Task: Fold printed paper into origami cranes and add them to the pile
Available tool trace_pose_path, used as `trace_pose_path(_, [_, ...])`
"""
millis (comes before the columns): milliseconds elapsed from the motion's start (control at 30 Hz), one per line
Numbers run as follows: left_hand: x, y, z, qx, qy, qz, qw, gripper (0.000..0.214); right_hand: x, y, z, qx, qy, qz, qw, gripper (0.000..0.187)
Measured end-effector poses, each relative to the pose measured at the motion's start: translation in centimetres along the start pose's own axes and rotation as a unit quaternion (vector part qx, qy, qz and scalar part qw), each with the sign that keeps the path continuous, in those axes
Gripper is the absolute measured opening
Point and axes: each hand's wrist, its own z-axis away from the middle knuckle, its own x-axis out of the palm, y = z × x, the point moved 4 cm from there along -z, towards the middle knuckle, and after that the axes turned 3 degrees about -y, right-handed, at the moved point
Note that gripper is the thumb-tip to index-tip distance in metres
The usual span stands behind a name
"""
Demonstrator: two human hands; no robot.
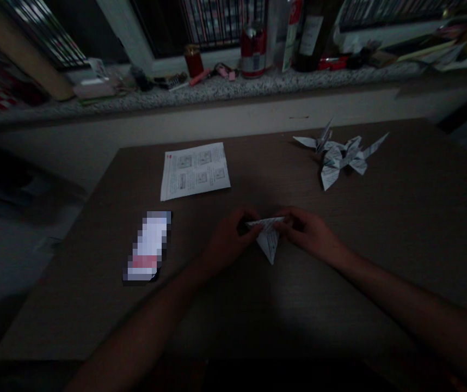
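Observation:
Between my two hands is a small folded piece of printed paper (271,244), its tip pointing down toward me and its straight edge away from me. My left hand (237,233) pinches the left corner between thumb and fingers. At the opposite corner, my right hand (303,230) grips the paper the same way. The paper is held just over or on the brown table (233,316); I cannot tell which. Several folded paper cranes (345,155) made of printed paper lie close together at the back right.
A printed sheet (196,170) lies flat at the back left. Nearer, left of my arm, is a phone (147,247) with a blurred lit screen. Behind the table, a stone windowsill (217,90) carries a red can (253,50), a small jar (194,61), a dark bottle (313,38) and clutter.

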Motion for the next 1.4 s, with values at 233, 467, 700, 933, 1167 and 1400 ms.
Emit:
trace_pose_path(233, [0.3,0.4,0.0,-0.001,-0.003,0.03,1.0,0.021,0.5,-0.2,0.2,0.052,-0.031,-0.087,0.994,0.031])
trace_pose_path(467, [0.9,0.8,0.0,-0.015,-0.016,0.024,0.999,0.024,0.6,-0.9,0.3,0.033,-0.025,-0.08,0.996,0.028])
trace_pose_path(700, [0.8,0.8,0.0,-0.011,0.0,0.013,1.0,0.021,0.7,-0.9,0.4,0.038,-0.034,-0.076,0.996,0.025])
trace_pose_path(933, [1.0,1.0,0.1,-0.007,0.001,0.027,1.0,0.019,0.8,-1.2,0.3,0.032,-0.038,-0.085,0.995,0.027])
trace_pose_path(1167, [1.0,0.9,0.1,-0.009,-0.005,0.042,0.999,0.021,0.7,-1.4,0.4,0.031,-0.035,-0.082,0.996,0.025])
trace_pose_path(1400, [1.2,1.1,0.1,-0.001,-0.013,0.047,0.999,0.019,0.9,-1.5,0.6,0.026,-0.026,-0.087,0.996,0.024])
